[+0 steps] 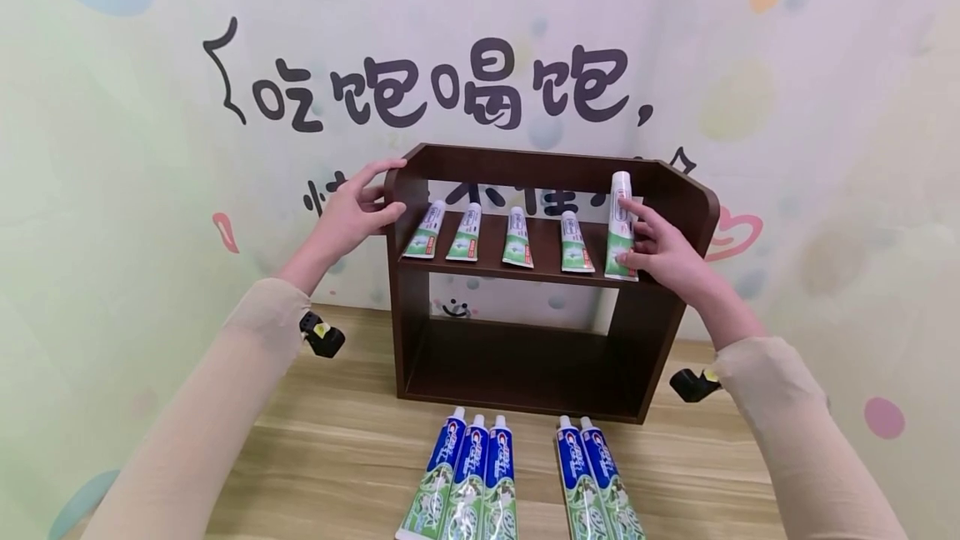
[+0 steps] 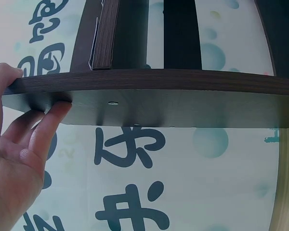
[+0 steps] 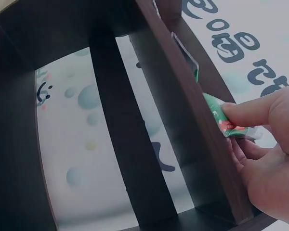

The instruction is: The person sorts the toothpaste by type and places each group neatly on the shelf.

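Observation:
My right hand (image 1: 663, 252) holds a white and green toothpaste tube (image 1: 621, 227) at the right end of the upper board of a dark brown shelf (image 1: 517, 271). The tube stands cap up and taller in view than its neighbours. In the right wrist view, the thumb presses the front of the tube (image 3: 215, 111) with fingers behind it. My left hand (image 1: 352, 211) grips the upper left side panel; the left wrist view has the panel (image 2: 183, 103) between thumb and fingers. Several similar tubes (image 1: 517, 237) lean back in a spaced row on the same board.
On the wooden table (image 1: 330, 440) before the shelf lie blue and green Crest toothpaste tubes: three side by side (image 1: 468, 477) at left, two more (image 1: 596, 477) at right. The shelf's lower compartment (image 1: 517, 365) has an open back. A printed wall covering (image 1: 525, 7) hangs behind.

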Demonstrator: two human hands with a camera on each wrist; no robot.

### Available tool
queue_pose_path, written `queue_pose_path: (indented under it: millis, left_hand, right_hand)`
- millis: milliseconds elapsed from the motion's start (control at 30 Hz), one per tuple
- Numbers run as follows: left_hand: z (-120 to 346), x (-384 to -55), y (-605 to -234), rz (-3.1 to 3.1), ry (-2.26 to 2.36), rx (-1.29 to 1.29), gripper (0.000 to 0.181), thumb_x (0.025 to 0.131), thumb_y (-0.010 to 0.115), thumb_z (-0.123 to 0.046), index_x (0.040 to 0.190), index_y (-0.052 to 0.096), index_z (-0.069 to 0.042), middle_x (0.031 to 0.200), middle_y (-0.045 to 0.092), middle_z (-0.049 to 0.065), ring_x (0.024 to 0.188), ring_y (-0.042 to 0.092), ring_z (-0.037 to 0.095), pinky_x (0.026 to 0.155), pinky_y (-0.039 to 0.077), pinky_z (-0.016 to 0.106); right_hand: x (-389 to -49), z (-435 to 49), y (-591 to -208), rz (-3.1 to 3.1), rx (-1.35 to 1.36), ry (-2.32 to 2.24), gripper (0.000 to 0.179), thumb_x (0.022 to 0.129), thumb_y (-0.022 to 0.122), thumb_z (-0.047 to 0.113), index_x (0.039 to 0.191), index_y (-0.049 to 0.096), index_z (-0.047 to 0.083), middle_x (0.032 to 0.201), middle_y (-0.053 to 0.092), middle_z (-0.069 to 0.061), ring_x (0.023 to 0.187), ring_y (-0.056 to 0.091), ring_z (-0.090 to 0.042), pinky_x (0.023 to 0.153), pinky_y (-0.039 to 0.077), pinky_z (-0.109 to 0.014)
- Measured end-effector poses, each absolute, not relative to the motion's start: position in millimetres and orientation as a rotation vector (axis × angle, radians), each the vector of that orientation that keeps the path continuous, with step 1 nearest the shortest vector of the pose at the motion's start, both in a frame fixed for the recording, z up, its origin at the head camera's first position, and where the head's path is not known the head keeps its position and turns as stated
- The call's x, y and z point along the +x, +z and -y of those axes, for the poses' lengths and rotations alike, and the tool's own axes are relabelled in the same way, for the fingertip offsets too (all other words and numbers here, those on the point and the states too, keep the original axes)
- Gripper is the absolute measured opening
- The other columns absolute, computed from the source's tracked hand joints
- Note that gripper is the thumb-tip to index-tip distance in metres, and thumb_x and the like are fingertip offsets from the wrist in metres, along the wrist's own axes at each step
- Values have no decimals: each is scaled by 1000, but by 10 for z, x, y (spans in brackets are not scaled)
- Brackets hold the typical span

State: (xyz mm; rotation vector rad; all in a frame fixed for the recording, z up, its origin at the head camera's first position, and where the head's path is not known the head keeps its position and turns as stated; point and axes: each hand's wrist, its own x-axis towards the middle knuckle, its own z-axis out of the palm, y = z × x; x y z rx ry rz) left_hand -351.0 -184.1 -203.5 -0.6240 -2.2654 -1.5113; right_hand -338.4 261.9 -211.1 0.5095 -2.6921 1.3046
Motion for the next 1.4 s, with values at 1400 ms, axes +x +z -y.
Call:
queue_pose_path:
  millis: [1400]
  left_hand:
    - [1833, -3507, -2044, 2242, -1515, -645, 58, 92, 67, -15, 145, 46, -29, 133, 60, 21, 110, 66, 36, 72, 60, 27]
  right_hand:
    - [-3387, -2596, -2120, 2857, 431, 1105, 54, 100, 54, 15, 151, 37, 10, 148, 39, -28, 130, 42, -41, 111, 40, -55]
